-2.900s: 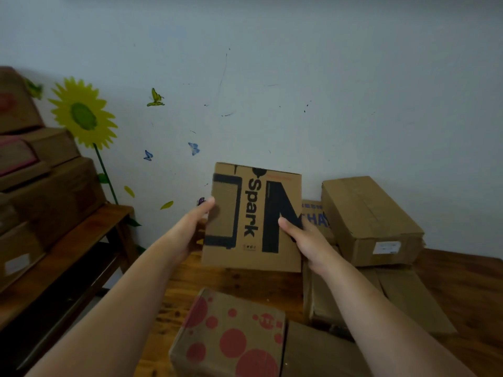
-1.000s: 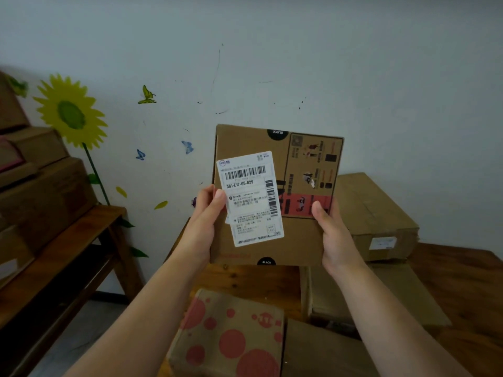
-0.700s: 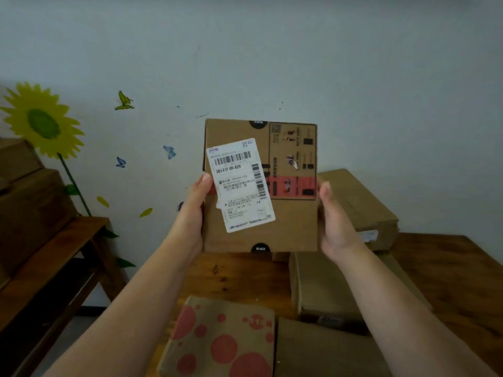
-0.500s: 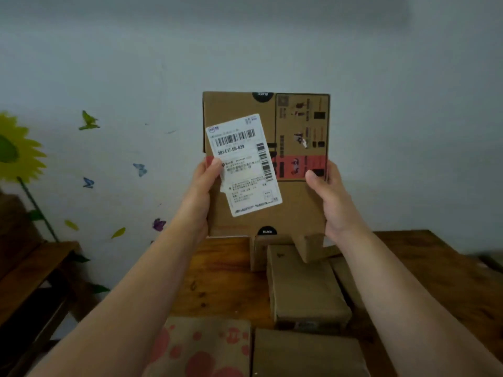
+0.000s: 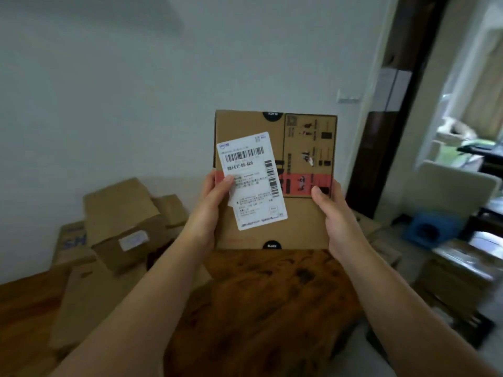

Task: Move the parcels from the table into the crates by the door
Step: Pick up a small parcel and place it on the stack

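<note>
Gripping one labelled parcel [image 5: 302, 213] — left hand [image 5: 209, 208] and right hand [image 5: 336, 213], one each side

Single view: head camera, wide-angle. Looks from person's head height, forward and slightly down. Both forearms enter at bottom edge and run up toward centre. Parcel [image 5: 299, 221] very near lens, about middle of picture, flat face turned to camera, gripped at its sides by left hand [image 5: 209, 210] and right hand [image 5: 337, 213]. Table [image 5: 272, 289] below, near. Wall [image 5: 122, 91] behind, fills upper left. Doorway [image 5: 402, 104] at right; straight lines there lean, bent by lens. Edges of picture blurred.
</note>
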Motion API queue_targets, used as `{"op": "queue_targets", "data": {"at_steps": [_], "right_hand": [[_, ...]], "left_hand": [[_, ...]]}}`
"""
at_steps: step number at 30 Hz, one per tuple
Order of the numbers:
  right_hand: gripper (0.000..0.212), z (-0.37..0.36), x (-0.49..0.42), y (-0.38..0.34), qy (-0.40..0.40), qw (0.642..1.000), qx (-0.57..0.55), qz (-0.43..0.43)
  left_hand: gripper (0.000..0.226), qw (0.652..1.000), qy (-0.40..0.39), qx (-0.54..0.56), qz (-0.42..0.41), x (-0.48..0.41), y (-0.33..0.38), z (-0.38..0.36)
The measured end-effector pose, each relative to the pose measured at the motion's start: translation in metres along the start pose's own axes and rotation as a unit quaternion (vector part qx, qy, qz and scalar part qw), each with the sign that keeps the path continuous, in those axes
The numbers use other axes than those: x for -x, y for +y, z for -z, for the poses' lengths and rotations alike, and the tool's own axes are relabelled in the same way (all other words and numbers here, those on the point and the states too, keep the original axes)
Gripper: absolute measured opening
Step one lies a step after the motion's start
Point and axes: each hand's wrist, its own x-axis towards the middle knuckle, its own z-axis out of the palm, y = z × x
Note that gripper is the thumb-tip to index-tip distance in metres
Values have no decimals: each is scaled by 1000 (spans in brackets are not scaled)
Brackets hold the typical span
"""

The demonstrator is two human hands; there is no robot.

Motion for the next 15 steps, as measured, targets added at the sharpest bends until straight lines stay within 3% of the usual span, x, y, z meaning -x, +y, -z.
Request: {"op": "queue_targets", "data": {"at_steps": [6,15], "right_hand": [[45,142,-15,-1,87,994,62,-29],[30,267,-98,49,138,980,133,-46]], "left_hand": [[22,993,-62,51,89,-33,-77,-123],[28,985,-101,44,135,-124,-178,-217]]}}
